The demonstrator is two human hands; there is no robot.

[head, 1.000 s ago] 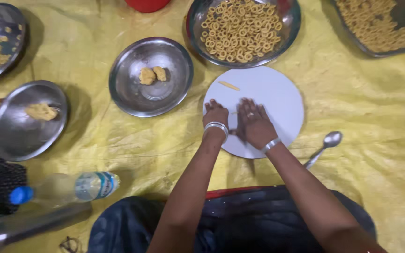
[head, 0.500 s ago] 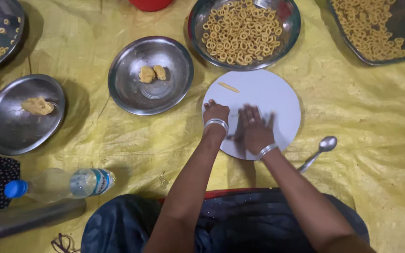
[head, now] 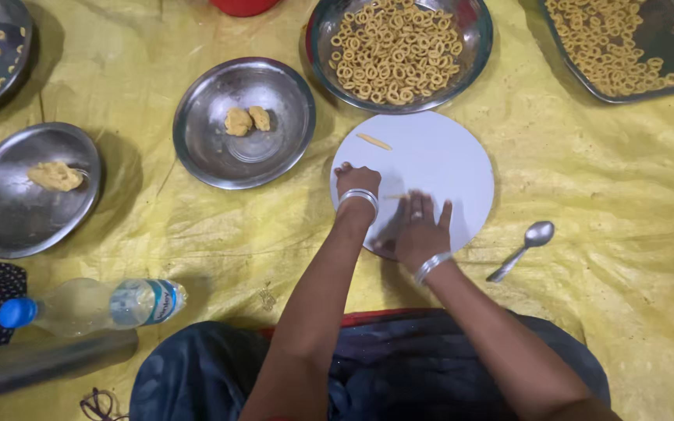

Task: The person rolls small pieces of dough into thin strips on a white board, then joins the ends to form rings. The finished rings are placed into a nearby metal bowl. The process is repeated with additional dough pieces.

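A round white board (head: pixel 446 156) lies on the yellow sheet in front of me. My right hand (head: pixel 420 230) presses flat on its near part, fingers spread, with a thin strip of dough (head: pixel 392 196) showing just beyond the fingertips. My left hand (head: pixel 357 181) rests at the board's left edge, fingers curled down; what is under it is hidden. A short dough stick (head: pixel 374 141) lies on the board's far left. Both wrists wear silver bangles.
A steel plate (head: pixel 220 152) with two dough lumps sits left of the board. Another steel plate (head: pixel 9 210) with dough lies far left. A bowl (head: pixel 477 31) of dough rings and a tray (head: pixel 665 82) of rings stand beyond. A spoon (head: pixel 523 249) lies right; a bottle (head: pixel 91 304) near left.
My right hand has slid back toward me across the board, flat on the dough strip. The left hand has stayed at the board's left edge.
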